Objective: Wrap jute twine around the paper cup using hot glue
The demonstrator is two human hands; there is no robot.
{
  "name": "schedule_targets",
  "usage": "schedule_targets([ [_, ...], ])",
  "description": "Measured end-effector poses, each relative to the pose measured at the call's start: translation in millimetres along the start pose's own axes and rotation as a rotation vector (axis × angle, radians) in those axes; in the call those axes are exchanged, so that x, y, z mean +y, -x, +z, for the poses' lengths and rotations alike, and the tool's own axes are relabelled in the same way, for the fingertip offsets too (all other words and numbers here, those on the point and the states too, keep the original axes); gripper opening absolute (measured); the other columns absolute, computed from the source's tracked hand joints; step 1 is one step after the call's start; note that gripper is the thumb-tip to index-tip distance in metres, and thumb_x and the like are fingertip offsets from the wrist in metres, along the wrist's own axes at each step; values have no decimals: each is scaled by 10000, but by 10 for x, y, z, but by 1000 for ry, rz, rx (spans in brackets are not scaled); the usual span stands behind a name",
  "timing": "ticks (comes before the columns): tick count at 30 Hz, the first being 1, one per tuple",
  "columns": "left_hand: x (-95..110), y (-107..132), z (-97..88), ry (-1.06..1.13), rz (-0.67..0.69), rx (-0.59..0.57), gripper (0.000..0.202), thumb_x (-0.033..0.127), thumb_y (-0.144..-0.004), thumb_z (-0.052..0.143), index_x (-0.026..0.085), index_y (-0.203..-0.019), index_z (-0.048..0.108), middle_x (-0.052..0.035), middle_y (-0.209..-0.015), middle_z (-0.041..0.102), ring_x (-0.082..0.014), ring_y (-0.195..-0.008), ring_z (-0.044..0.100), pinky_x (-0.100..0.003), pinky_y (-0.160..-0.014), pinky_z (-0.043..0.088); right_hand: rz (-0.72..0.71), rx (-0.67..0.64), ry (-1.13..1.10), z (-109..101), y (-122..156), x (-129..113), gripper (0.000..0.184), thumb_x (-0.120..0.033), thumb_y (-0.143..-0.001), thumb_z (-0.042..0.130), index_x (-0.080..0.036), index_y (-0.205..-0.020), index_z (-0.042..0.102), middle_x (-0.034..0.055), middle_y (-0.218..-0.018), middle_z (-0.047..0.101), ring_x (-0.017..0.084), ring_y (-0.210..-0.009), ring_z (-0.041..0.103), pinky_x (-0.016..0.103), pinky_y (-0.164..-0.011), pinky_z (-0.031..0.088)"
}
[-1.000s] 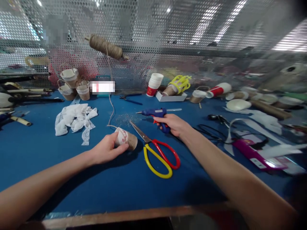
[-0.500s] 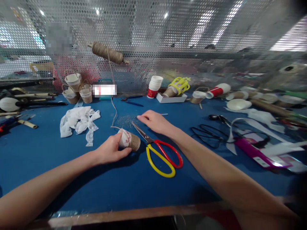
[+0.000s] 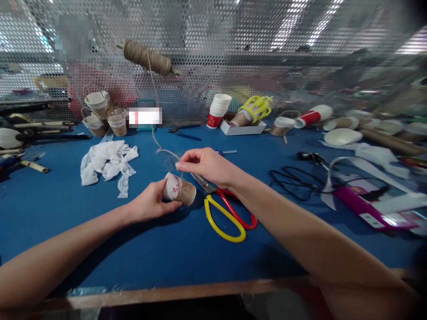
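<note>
My left hand [image 3: 151,202] grips a small paper cup [image 3: 178,190] lying on its side on the blue table [image 3: 167,253]; part of the cup is wrapped in brown twine. My right hand [image 3: 207,165] hovers just above the cup, fingers pinched on the twine strand [image 3: 159,149]. That strand runs up to a twine spool [image 3: 147,58] mounted on the perforated metal screen. Red and yellow scissors [image 3: 227,209] lie right of the cup, partly under my right wrist. The blue glue gun [image 3: 225,152] lies behind my right hand, mostly hidden.
White lace fabric [image 3: 106,164] lies at left. Twine-wrapped cups [image 3: 100,113] stand at back left, stacked paper cups [image 3: 218,111] and a yellow cage-like object [image 3: 255,109] at back centre. Black scissors [image 3: 310,156], cables [image 3: 293,182] and a purple tool [image 3: 363,209] lie at right. A person sits behind the screen.
My right hand let go of the glue gun, moved left toward the cup and pinched the twine strand. The left hand kept holding the cup in about the same place.
</note>
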State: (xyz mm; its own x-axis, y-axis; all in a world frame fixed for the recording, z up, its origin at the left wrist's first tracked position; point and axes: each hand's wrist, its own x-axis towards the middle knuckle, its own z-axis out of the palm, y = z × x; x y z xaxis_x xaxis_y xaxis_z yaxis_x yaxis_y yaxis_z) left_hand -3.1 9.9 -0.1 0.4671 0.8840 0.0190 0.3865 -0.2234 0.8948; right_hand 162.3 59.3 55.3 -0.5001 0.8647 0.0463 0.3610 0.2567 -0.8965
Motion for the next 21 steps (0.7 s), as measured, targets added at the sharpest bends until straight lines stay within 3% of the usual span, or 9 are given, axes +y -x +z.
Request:
schedule_targets([
  [6,93,56,30,72,-1,-29,267,252,-683,612,105,-874,497,-46,-779,603,-140,-667,548,-259,-632,468,-64,129,9,-36,210,25,187,-324,-702,596,-147,-657,553,-29,-616,513,75,-548,429,226,-530,353],
  [15,154,135,64,111,41,-115,287,261,-687,643,114,-892,506,-43,-813,609,-144,-712,551,-256,-678,479,-56,136,24,33,299,135,206,-339,-733,562,-150,-656,537,-34,-590,505,74,-526,421,225,-514,353],
  [21,142,147,51,75,96,-112,266,261,-705,640,116,-901,535,-47,-825,628,-146,-716,554,-256,-691,478,-41,129,40,43,343,149,203,-340,-743,554,-150,-670,545,-16,-622,533,94,-575,461,237,-550,380],
])
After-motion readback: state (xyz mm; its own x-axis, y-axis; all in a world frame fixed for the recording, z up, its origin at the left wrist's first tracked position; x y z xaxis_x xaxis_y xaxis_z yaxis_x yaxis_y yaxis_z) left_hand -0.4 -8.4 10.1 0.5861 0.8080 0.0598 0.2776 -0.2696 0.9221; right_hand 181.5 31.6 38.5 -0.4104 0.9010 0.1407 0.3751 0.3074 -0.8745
